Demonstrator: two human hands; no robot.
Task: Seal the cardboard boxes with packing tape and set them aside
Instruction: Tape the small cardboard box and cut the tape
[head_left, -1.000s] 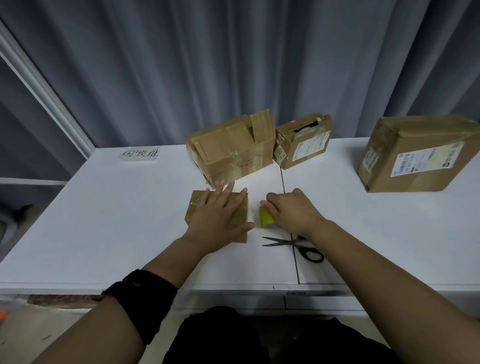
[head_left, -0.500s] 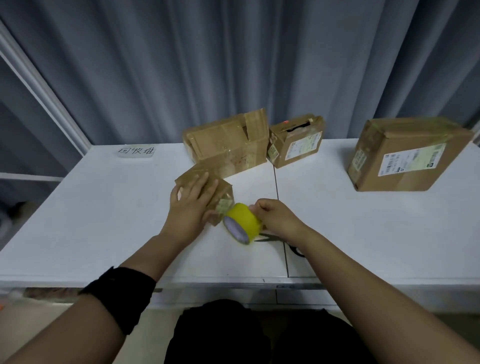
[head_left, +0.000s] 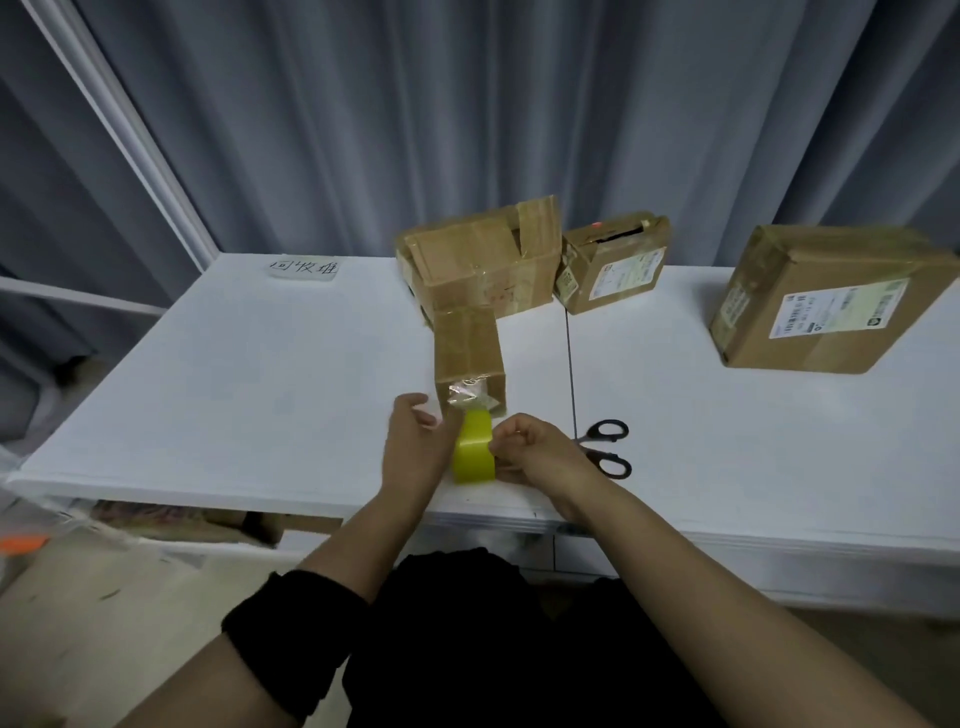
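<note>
One tape roll (head_left: 472, 453) between left hand (head_left: 415, 452), right hand (head_left: 535, 449)

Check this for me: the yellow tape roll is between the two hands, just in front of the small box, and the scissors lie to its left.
Wrong side. In the head view the scissors lie to the right of the yellow tape roll, past the right hand. The rest holds.

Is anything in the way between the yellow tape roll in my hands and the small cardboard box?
Nothing visible: the yellow tape roll is right at the near end of the small cardboard box.
</note>
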